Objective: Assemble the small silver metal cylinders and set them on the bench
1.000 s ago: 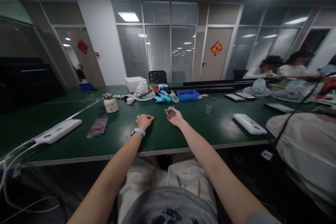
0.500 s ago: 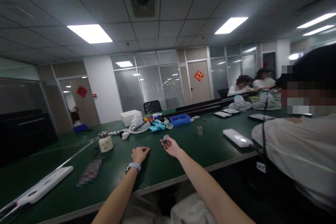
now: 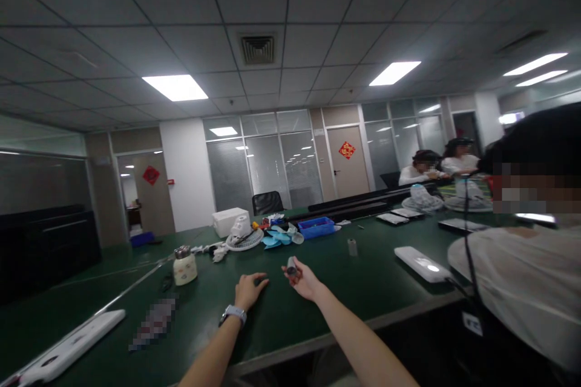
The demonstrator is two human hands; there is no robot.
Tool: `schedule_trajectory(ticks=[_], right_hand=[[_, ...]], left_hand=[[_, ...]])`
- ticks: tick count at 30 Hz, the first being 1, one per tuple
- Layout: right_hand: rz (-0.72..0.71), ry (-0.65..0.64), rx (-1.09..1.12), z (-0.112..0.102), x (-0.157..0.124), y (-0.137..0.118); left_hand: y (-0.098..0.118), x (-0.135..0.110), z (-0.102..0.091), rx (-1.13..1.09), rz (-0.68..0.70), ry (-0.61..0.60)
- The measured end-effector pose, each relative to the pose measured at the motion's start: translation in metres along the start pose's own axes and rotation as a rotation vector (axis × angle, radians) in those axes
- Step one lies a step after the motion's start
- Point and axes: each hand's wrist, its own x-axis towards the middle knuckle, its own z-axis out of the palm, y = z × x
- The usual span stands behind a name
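My right hand [image 3: 306, 281] is closed around a short grey metal cylinder [image 3: 291, 266], raised above the green table. One round, darker end of it faces me. To its left, my left hand [image 3: 249, 291], with a watch [image 3: 233, 314] on the wrist, is low over the table. Its thumb and fingers curl toward each other; something small and dark shows between them, too unclear to name. A similar grey cylinder [image 3: 352, 247] stands upright on the table [image 3: 318, 320], right of my right hand and apart from it.
Behind my hands are a blue tray [image 3: 315, 228], light-blue pieces [image 3: 276, 237], a white fan [image 3: 242, 236] and a white box [image 3: 229, 222]. A jar [image 3: 185, 266] and power strip [image 3: 77, 338] are at left. A white device [image 3: 422, 264] and a seated person [image 3: 517, 290] are at right.
The view has tilted up, so everything sits lower in the picture. My left thumb and fingers have parted slightly. My right hand still holds the cylinder, now turned a little.
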Motion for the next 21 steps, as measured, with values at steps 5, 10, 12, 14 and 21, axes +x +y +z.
schedule_trajectory(ticks=[5,10,12,14,21], right_hand=[[0.019,-0.031,-0.012,-0.004,0.009,-0.001],[0.013,-0.041,-0.132,-0.007,0.022,-0.009],[-0.043,-0.023,-0.229,-0.01,0.031,-0.016],[-0.129,0.019,-0.31,-0.017,0.04,-0.023],[-0.622,0.28,-0.785,-0.06,0.054,-0.048]], left_hand=[[0.006,-0.004,-0.004,-0.072,-0.024,0.024],[0.005,-0.006,-0.005,-0.17,-0.078,0.008],[0.002,-0.004,-0.003,-0.207,-0.084,0.024],[0.0,-0.002,0.0,-0.263,-0.092,0.038],[-0.005,0.002,0.006,-0.392,-0.103,0.06]])
